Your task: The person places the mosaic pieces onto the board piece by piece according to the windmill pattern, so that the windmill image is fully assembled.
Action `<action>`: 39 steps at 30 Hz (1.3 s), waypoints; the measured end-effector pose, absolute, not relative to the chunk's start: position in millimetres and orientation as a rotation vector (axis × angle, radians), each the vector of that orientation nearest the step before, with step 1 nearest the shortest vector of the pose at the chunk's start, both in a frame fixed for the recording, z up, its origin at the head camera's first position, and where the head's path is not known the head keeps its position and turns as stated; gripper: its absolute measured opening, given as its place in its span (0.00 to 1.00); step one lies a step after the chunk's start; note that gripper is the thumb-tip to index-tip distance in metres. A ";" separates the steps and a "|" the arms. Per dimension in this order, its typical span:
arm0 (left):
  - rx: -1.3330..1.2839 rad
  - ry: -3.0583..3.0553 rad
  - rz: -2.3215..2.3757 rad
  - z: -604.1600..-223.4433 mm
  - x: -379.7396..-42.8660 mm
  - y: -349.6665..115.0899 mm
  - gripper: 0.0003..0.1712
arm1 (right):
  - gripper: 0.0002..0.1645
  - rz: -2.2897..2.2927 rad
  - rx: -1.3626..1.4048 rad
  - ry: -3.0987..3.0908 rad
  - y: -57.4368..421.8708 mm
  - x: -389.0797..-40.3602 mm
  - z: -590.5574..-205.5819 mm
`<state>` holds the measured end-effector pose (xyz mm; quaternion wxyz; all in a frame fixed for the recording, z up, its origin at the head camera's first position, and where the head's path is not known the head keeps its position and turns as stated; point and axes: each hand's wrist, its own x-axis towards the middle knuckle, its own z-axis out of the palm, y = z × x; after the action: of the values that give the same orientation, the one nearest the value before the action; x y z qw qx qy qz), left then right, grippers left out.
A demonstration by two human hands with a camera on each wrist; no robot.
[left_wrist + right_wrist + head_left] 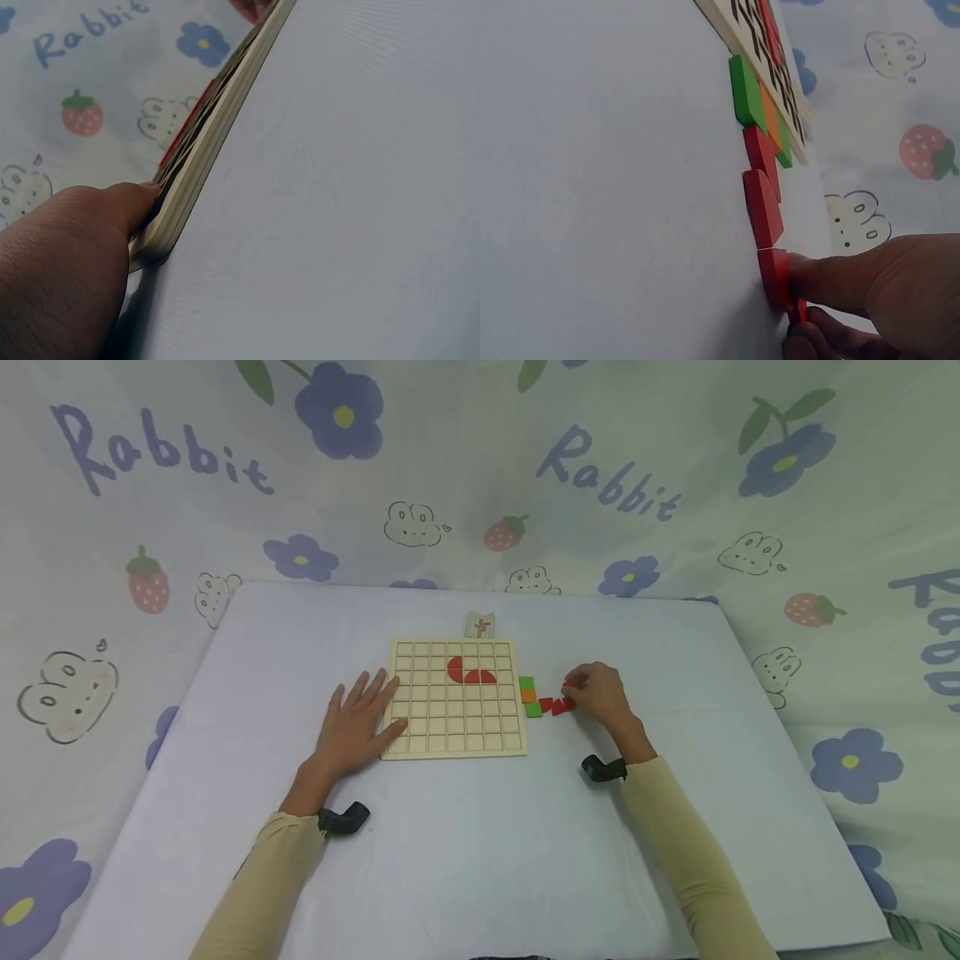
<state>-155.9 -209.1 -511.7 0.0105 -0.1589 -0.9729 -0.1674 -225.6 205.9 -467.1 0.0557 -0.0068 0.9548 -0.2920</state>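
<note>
A square wooden grid board (453, 735) lies on the table, with red curved pieces (455, 670) set in its upper middle cells. My left hand (358, 727) rests with spread fingers along the board's left edge; in the left wrist view its thumb (135, 202) touches the board's rim. To the right of the board my right hand (600, 693) pinches a small red piece (799, 310) between thumb and fingers, which partly hide it. Close by lie more red pieces (763, 206), in a row leading to the board.
Against the board's right side stand green tiles (533, 710) and an orange tile (528, 695). A small pattern card (480, 625) with a red figure lies behind the board. The white table (480, 860) meets a printed cloth (465, 460) at the back.
</note>
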 end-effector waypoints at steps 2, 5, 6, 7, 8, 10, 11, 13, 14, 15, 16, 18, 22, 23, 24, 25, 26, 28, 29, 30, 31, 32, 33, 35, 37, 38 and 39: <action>-0.497 -3.034 -0.512 -512.7 -156.4 -209.9 0.46 | 0.13 -0.906 -0.040 2.878 207.3 -227.4 -467.2; -0.498 -3.032 -0.520 -512.7 -156.5 -209.7 0.46 | 0.14 -0.924 -0.034 2.837 210.5 -230.8 -467.4; -0.500 -3.032 -0.525 -512.4 -156.2 -209.6 0.46 | 0.13 -0.929 -0.029 2.823 211.7 -231.7 -467.1; -0.502 -3.032 -0.530 -511.9 -156.0 -209.4 0.46 | 0.13 -0.931 -0.025 2.811 212.8 -232.5 -466.8; -0.501 -3.031 -0.538 -511.4 -155.8 -209.1 0.46 | 0.13 -0.935 -0.018 2.802 213.9 -233.2 -466.5; -0.501 -3.031 -0.542 -510.5 -155.4 -208.7 0.46 | 0.11 -0.929 -0.022 2.794 216.0 -234.1 -465.4; -0.499 -3.030 -0.539 -510.3 -155.2 -208.6 0.46 | 0.11 -0.925 -0.032 2.793 216.7 -234.5 -464.8; -0.497 -3.027 -0.534 -510.0 -155.5 -208.7 0.46 | 0.10 -0.908 -0.051 2.799 217.6 -235.3 -464.3; -0.497 -3.024 -0.534 -509.8 -155.5 -208.7 0.46 | 0.10 -0.898 -0.058 2.802 217.6 -235.6 -464.2; -0.498 -3.022 -0.533 -509.7 -155.6 -208.7 0.46 | 0.10 -0.882 -0.067 2.806 217.8 -236.0 -464.4; -0.499 -3.020 -0.534 -509.4 -155.7 -208.7 0.46 | 0.09 -0.873 -0.069 2.810 217.5 -236.1 -464.5; -0.501 -3.018 -0.541 -509.3 -155.5 -208.5 0.46 | 0.09 -0.864 -0.067 2.813 216.5 -235.7 -464.7; -0.502 -3.021 -0.538 -509.7 -155.2 -208.9 0.46 | 0.09 -0.867 -0.067 2.813 214.0 -233.9 -465.2; -0.502 -3.023 -0.535 -509.9 -155.0 -209.0 0.46 | 0.09 -0.869 -0.072 2.810 213.7 -233.6 -465.8; -0.501 -3.023 -0.534 -510.2 -154.9 -209.2 0.46 | 0.09 -0.869 -0.071 2.810 213.6 -233.4 -466.5; -0.502 -3.026 -0.531 -510.4 -155.0 -209.6 0.46 | 0.10 -0.867 -0.070 2.808 213.5 -233.4 -467.3; -0.502 -3.030 -0.529 -510.8 -155.2 -209.7 0.46 | 0.11 -0.873 -0.067 2.804 213.6 -233.3 -467.9; -0.501 -3.036 -0.532 -511.4 -155.3 -209.7 0.46 | 0.13 -0.873 -0.079 2.799 215.1 -232.7 -469.0; -0.503 -3.039 -0.533 -511.6 -155.4 -209.7 0.47 | 0.13 -0.873 -0.084 2.796 216.4 -232.2 -469.4; -0.503 -3.042 -0.535 -511.7 -155.3 -209.7 0.47 | 0.13 -0.868 -0.086 2.797 217.2 -231.6 -469.2; -0.504 -3.044 -0.533 -511.7 -155.4 -209.7 0.47 | 0.14 -0.869 -0.092 2.797 217.9 -231.3 -469.0; -0.504 -3.043 -0.536 -511.6 -155.3 -209.7 0.47 | 0.13 -0.870 -0.101 2.795 218.5 -231.0 -468.7; -0.504 -3.043 -0.534 -511.3 -155.1 -209.9 0.47 | 0.13 -0.865 -0.113 2.796 219.3 -231.0 -468.4; -0.503 -3.039 -0.531 -510.9 -154.9 -210.2 0.47 | 0.11 -0.858 -0.124 2.801 220.0 -232.4 -468.2; -0.504 -3.035 -0.525 -510.5 -154.9 -210.2 0.47 | 0.11 -0.861 -0.130 2.800 220.3 -234.0 -467.9; -0.504 -3.033 -0.529 -510.4 -154.9 -210.1 0.47 | 0.11 -0.861 -0.135 2.797 220.7 -234.7 -467.8; -0.505 -3.033 -0.526 -510.4 -154.9 -209.9 0.47 | 0.11 -0.861 -0.134 2.796 220.8 -235.2 -467.9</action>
<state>-154.9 -209.9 -510.4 0.0111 -0.1617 -0.9722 -0.1687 -235.2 220.8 -467.9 0.1064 -0.0457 0.9493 -0.2924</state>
